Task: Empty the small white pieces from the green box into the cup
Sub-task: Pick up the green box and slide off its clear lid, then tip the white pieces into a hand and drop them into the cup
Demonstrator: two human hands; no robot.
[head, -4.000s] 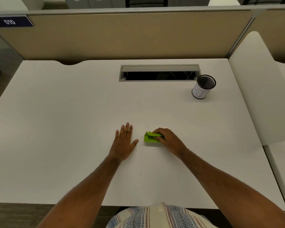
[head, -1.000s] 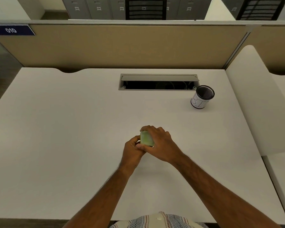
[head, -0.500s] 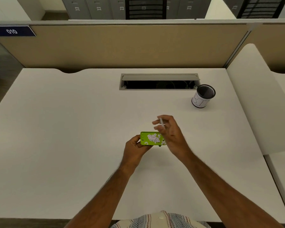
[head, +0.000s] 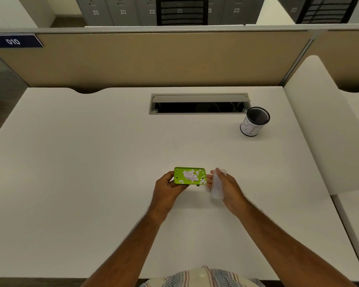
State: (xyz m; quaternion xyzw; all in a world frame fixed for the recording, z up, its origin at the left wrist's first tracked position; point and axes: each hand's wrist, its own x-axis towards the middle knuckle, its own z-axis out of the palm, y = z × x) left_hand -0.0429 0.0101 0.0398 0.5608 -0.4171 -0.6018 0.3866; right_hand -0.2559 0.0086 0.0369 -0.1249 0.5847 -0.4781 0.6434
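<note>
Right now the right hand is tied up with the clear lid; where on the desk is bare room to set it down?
Bare desk lies right of the right hand holding the clear lid, short of the cup. Left of the left hand is bare too. It is tight only around the green box.

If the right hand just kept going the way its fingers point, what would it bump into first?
Probably the green box held by the left hand: the right hand, holding the clear lid, points left toward its near end. Depth is unclear.

Bare white desk [head: 91, 162] lies between the hands and the mesh cup [head: 254, 122]; an open cable slot [head: 199, 104] sits just left of it.
</note>
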